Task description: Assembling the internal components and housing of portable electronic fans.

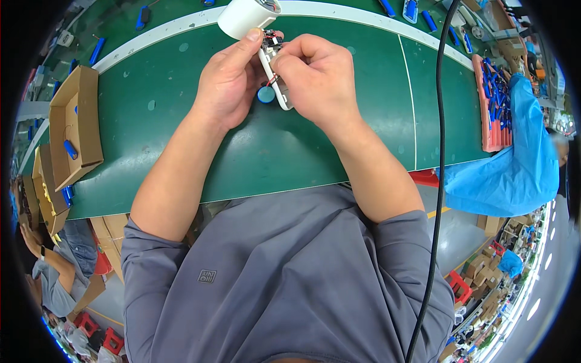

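Observation:
A white handheld device housing (243, 19), with a wide round barrel and a slim handle, is between my two hands above the green table. My left hand (224, 81) is closed around its left side, thumb near the joint of barrel and handle. With fingers bent, my right hand (324, 75) pinches at the handle's opened side; its fingertips partly hide what they press. Small dark electronic parts (273, 41) show in the handle's upper end. A blue battery cell (265, 94), its round end toward me, hangs beside the handle near thin red and black wires.
The green table (375, 121) has a raised white strip along its far side. Cardboard boxes (77, 124) stand at the left. At the right lie a pink tray (493, 112) of blue cells and a blue plastic sheet (523, 157). A black cable (440, 121) hangs across the right side; another person (54, 266) is at lower left.

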Action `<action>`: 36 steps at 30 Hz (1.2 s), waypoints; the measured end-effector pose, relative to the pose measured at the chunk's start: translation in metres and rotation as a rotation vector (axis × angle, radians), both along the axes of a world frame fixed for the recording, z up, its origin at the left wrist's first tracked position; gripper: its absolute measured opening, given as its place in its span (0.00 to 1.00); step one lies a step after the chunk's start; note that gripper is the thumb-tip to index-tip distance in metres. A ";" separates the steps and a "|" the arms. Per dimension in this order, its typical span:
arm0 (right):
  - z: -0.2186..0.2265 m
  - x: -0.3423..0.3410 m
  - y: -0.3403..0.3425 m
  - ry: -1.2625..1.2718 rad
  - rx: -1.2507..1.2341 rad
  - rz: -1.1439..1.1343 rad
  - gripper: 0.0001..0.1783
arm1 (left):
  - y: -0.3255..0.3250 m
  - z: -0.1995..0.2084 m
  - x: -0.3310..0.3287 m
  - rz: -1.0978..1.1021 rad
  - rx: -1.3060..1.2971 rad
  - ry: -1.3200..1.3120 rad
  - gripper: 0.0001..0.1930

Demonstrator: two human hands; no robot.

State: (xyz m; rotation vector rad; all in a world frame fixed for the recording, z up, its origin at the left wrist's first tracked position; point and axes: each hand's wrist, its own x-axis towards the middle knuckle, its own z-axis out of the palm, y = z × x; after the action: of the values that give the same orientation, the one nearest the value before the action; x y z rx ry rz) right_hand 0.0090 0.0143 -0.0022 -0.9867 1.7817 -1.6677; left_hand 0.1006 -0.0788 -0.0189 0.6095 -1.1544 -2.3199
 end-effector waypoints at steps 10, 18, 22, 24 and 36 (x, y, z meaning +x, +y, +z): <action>-0.010 -0.003 -0.003 -0.162 -0.047 0.019 0.03 | 0.000 -0.001 0.000 0.030 -0.023 -0.077 0.18; 0.001 -0.002 -0.001 -0.339 -0.001 0.033 0.03 | 0.001 -0.002 0.001 0.029 -0.092 -0.065 0.18; -0.003 0.001 0.001 -0.391 -0.066 0.030 0.02 | 0.003 0.003 0.001 0.033 -0.104 -0.029 0.17; -0.006 0.005 0.001 -0.354 -0.147 -0.007 0.02 | 0.003 0.000 0.000 0.037 -0.129 -0.011 0.16; 0.006 0.007 -0.007 0.120 -0.244 -0.093 0.07 | -0.006 0.010 0.002 0.213 0.049 0.043 0.15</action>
State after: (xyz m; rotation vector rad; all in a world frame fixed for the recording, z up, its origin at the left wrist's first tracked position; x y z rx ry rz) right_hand 0.0156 0.0075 0.0037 -1.1449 1.7524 -1.9569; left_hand 0.1022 -0.0843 -0.0090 0.6634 -0.9656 -2.1748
